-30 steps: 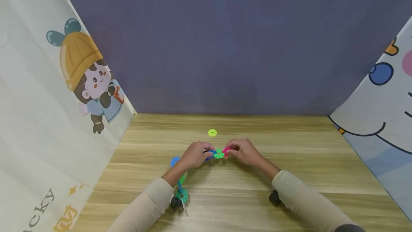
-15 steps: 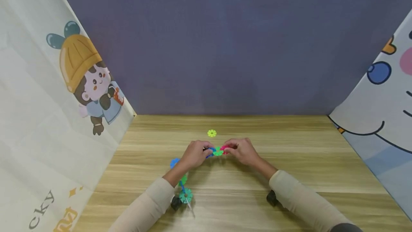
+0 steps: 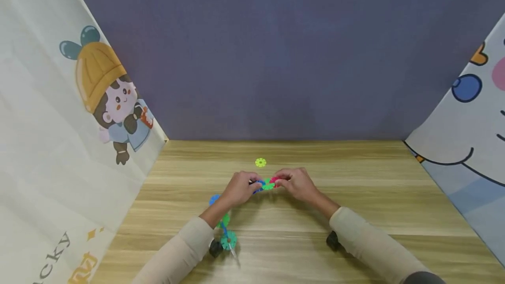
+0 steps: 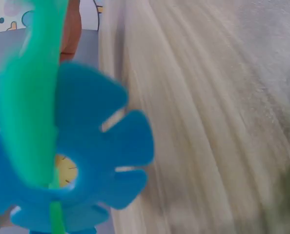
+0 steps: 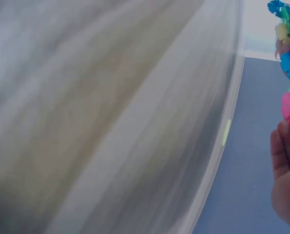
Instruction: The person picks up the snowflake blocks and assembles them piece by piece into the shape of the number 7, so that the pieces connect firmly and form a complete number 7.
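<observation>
My left hand (image 3: 241,187) pinches a blue flower-shaped interlocking disc (image 3: 260,186) at the middle of the table. A green disc (image 3: 269,185) joins it on the right. On the green disc's far side, my right hand (image 3: 296,184) grips a pink disc (image 3: 274,181) between thumb and fingers; the right wrist view has the pink disc (image 5: 288,108) at its edge. Further linked discs trail below the left forearm, ending in a teal disc (image 3: 228,240). Close to the left wrist camera, a blue disc (image 4: 98,131) has a blurred green disc (image 4: 30,112) slotted into it.
A loose yellow-green disc (image 3: 260,162) lies on the wooden table (image 3: 355,174) beyond the hands. A dark blue panel (image 3: 276,56) stands at the back, with printed white sheets on the left (image 3: 35,122) and right (image 3: 465,130).
Both hands have stayed nearly in place. The green disc between them has tilted to a flatter angle, and the pink disc has shifted slightly left and up. The trailing chain's end has swung right.
</observation>
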Action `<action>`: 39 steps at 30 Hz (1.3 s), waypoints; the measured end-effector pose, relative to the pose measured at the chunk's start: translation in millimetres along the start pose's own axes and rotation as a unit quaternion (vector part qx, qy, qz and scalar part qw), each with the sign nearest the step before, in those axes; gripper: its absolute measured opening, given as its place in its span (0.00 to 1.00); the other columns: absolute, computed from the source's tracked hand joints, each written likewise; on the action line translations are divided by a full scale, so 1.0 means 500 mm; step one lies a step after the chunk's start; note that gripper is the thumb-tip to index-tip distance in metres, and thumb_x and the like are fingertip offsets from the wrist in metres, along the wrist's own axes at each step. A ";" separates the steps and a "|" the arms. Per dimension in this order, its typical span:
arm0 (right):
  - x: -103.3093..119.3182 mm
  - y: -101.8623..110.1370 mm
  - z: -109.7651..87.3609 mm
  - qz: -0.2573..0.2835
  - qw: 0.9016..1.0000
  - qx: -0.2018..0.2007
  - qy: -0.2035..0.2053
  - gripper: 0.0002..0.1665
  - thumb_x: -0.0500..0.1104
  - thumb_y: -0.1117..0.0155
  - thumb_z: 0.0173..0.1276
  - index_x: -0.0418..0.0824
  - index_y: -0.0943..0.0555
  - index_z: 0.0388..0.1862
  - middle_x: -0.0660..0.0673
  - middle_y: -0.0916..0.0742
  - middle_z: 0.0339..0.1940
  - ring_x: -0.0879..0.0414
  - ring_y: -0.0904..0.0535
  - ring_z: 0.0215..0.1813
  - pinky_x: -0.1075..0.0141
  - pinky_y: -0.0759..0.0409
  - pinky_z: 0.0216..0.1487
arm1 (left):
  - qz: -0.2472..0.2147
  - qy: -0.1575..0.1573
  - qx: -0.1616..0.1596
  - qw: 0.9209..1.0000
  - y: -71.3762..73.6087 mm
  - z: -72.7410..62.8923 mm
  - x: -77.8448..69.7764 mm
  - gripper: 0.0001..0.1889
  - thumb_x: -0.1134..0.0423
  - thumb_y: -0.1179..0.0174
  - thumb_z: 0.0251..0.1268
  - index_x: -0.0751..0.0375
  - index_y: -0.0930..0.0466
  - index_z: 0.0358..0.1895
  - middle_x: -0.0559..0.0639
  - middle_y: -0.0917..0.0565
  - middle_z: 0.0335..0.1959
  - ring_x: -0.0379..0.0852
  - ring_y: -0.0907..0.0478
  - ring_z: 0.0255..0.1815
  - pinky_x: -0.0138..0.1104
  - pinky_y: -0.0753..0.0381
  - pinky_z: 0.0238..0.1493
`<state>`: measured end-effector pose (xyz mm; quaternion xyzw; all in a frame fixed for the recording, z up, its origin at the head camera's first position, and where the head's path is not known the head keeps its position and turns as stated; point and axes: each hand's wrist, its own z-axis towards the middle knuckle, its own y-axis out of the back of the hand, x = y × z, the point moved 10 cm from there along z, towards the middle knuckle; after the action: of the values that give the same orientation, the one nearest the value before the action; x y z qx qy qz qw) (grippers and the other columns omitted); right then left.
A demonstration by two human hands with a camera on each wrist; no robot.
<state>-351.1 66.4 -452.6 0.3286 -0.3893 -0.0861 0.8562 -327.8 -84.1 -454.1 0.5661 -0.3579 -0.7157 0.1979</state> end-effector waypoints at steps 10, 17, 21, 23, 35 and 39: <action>-0.014 -0.024 0.010 0.024 0.997 0.077 -0.021 0.04 0.41 0.25 0.64 0.46 0.12 0.38 0.52 0.09 0.31 0.68 0.16 0.33 0.73 0.16 0.35 | 0.004 0.002 0.038 0.999 0.001 -0.012 0.012 0.06 0.60 0.37 0.73 0.52 0.12 0.45 0.44 0.11 0.41 0.36 0.18 0.36 0.30 0.18 0.35; -0.026 -0.033 0.024 0.035 0.991 0.126 -0.038 0.07 0.36 0.31 0.69 0.47 0.12 0.42 0.54 0.10 0.34 0.67 0.17 0.35 0.71 0.17 0.37 | -0.005 0.014 0.038 0.999 0.005 -0.012 0.024 0.06 0.60 0.39 0.74 0.50 0.13 0.46 0.44 0.11 0.40 0.36 0.20 0.34 0.30 0.19 0.34; -0.029 -0.034 0.031 0.031 0.988 0.145 -0.037 0.16 0.29 0.42 0.67 0.41 0.13 0.48 0.51 0.10 0.37 0.62 0.16 0.39 0.69 0.17 0.40 | -0.001 0.019 0.033 0.999 0.007 -0.014 0.032 0.06 0.60 0.39 0.74 0.50 0.13 0.47 0.43 0.12 0.40 0.36 0.20 0.34 0.30 0.20 0.35; -0.032 -0.034 0.039 0.020 0.988 0.145 -0.039 0.17 0.29 0.44 0.68 0.38 0.14 0.50 0.48 0.10 0.39 0.60 0.16 0.41 0.67 0.17 0.42 | 0.000 0.021 0.034 0.999 0.008 -0.015 0.035 0.07 0.60 0.39 0.74 0.50 0.13 0.48 0.43 0.12 0.39 0.37 0.21 0.32 0.31 0.20 0.34; -0.089 -0.050 0.096 -0.056 0.987 0.113 -0.097 0.12 0.38 0.40 0.74 0.35 0.14 0.49 0.44 0.10 0.41 0.53 0.14 0.44 0.58 0.14 0.47 | -0.008 0.026 0.043 0.999 0.008 -0.018 0.039 0.06 0.60 0.40 0.75 0.50 0.14 0.47 0.42 0.13 0.37 0.36 0.22 0.31 0.31 0.20 0.34; -0.104 -0.061 0.104 -0.066 0.984 0.121 -0.114 0.12 0.39 0.39 0.74 0.36 0.14 0.50 0.44 0.10 0.42 0.52 0.14 0.45 0.58 0.14 0.49 | -0.009 0.027 0.042 0.999 0.008 -0.017 0.039 0.06 0.60 0.40 0.75 0.49 0.14 0.46 0.42 0.13 0.38 0.36 0.23 0.31 0.30 0.21 0.33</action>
<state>-421.0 38.1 -478.6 0.4429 -0.4696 -0.1321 0.7523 -325.7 -102.6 -465.3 0.5961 -0.3774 -0.6863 0.1766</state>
